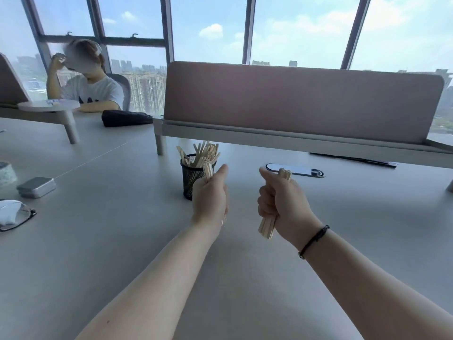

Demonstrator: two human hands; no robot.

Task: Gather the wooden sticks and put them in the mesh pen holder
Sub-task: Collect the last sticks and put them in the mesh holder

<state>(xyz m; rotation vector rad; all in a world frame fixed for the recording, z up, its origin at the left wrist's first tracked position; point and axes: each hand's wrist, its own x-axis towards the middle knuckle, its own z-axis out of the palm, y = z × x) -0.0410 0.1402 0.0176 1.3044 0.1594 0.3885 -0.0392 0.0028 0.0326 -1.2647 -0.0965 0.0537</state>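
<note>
A black mesh pen holder (190, 179) stands on the grey table with several wooden sticks (204, 153) poking up out of it. My left hand (210, 195) is right in front of the holder, gripping a bundle of wooden sticks (207, 171) upright in its fist. To the right, my right hand (282, 200) grips another bundle of sticks (267, 225), whose ends show above and below the fist. Both hands hover above the table.
A pink desk divider (301, 99) on a raised shelf runs behind the holder. An oval cable port (304, 171) lies to the right. At the left lie a metal tin (36, 187), glasses (20, 220) and a white cloth. A person (85, 79) sits at the far left.
</note>
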